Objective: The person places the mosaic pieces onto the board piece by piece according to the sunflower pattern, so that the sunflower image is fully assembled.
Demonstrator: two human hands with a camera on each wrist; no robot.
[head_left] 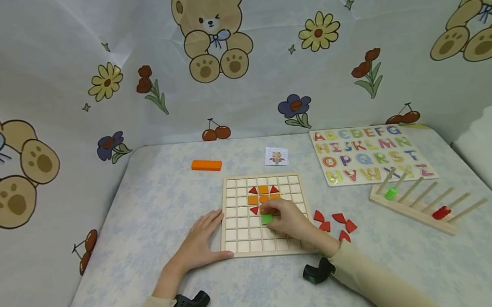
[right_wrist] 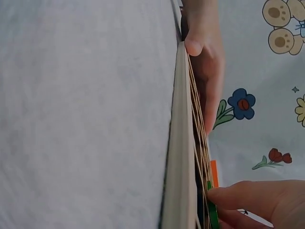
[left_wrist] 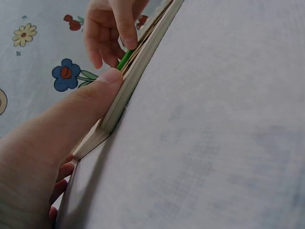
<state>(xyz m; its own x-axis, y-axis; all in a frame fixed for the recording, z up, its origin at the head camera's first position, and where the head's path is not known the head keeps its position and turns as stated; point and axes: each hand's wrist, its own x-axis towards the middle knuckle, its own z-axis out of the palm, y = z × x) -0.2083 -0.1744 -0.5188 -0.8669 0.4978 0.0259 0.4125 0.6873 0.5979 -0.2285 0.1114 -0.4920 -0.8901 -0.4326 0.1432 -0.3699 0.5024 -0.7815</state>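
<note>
A wooden grid board [head_left: 246,248] lies on the cloth-covered table. My left hand [head_left: 199,241] rests at its left side, fingers along the edge and thumb at the near left corner. My right hand [head_left: 285,217] is over the middle of the board and pinches a green square tile [head_left: 267,219]; in the right wrist view the thumb lies against the green tile [right_wrist: 212,205]. Just beyond it, orange tiles [head_left: 262,189] and red triangles [head_left: 274,189] sit in the grid. The right fingers partly cover the nearest orange piece.
Several red pieces [head_left: 338,218] lie right of the board. Behind it are an orange block [head_left: 207,165] and a small pattern card [head_left: 277,156]. An alphabet board [head_left: 368,152] lies at the back right, with a wooden peg rack [head_left: 417,213] in front holding green and red pieces.
</note>
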